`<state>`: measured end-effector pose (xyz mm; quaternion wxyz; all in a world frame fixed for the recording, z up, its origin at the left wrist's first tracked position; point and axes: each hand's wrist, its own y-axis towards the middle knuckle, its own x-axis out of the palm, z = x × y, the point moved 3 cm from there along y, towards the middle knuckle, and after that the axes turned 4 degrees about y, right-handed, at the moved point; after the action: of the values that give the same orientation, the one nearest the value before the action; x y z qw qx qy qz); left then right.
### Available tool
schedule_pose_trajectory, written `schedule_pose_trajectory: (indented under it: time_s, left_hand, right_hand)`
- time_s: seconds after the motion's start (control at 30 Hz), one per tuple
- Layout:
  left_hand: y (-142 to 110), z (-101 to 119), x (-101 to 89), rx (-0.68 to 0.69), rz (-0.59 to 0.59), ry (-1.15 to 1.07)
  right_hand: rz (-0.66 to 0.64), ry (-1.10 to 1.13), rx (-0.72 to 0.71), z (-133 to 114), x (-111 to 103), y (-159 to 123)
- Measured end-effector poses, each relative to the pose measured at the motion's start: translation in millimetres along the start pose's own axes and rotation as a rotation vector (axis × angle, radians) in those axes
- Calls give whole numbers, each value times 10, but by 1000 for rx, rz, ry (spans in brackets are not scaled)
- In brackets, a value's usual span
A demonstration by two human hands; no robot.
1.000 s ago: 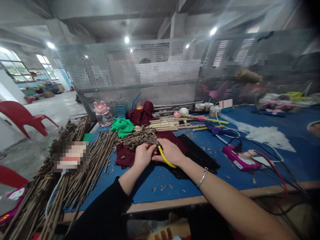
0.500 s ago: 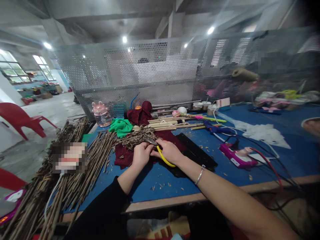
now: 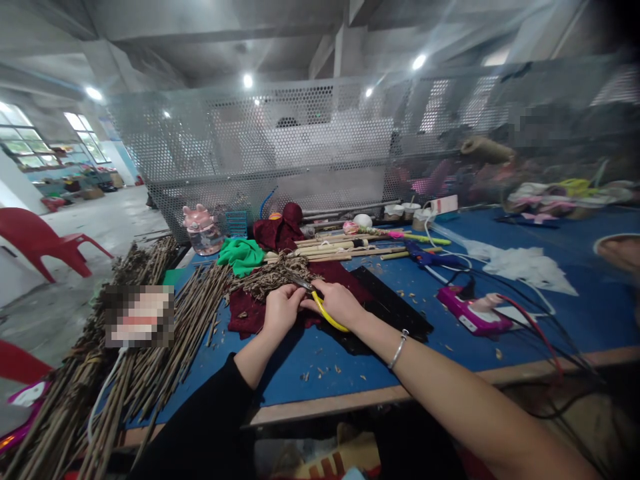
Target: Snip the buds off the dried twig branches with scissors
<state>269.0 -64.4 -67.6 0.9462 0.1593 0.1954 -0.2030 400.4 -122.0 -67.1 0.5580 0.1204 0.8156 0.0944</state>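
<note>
Yellow-handled scissors point(image 3: 327, 316) are held in my right hand point(image 3: 341, 305), with the metal blades pointing up and left over a heap of dried plant material point(image 3: 273, 275). My left hand point(image 3: 281, 309) is closed at the near edge of that heap, close to the blade tips. Whatever its fingers pinch is hidden. Both hands are above a dark red cloth point(image 3: 245, 319), almost touching each other. A black flat piece point(image 3: 395, 303) lies to the right of the cloth. Small scraps are scattered on the blue tabletop point(image 3: 280, 387).
Long dry stalks point(image 3: 170, 340) lie in bundles at the left. Behind the hands are a green cloth point(image 3: 241, 256), a pink-lidded bottle point(image 3: 201, 230) and several pale sticks point(image 3: 325, 252). A blue glue gun point(image 3: 425, 257) and a purple power strip point(image 3: 473, 312) with cords lie right. A perforated screen point(image 3: 240, 147) stands behind.
The view has shifted very slightly. Both hands and the scissors stay at nearly the same spot over the dried heap.
</note>
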Motion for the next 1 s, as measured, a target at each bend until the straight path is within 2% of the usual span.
schedule_pose_trajectory:
  time_s: [0.3,0.5,0.7,0.83,1.0]
  left_hand:
    - [13,8,-11,18,21,-80]
    - [39,-45,44,-58,-31,-238]
    - [23,-22,55,-67,-54,-211]
    - [25,-13,44,-58,-60,-186]
    - [38,-11,21,14,-41,-125]
  right_hand:
    - [2,-14,43,-16,-37,7]
    - [42,48,-84,-36,-76,5]
    - [-21,115,-117,-34,-96,-1]
    - [15,130,-156,-38,-79,-3]
    - [53,128,-117,-30,-42,11]
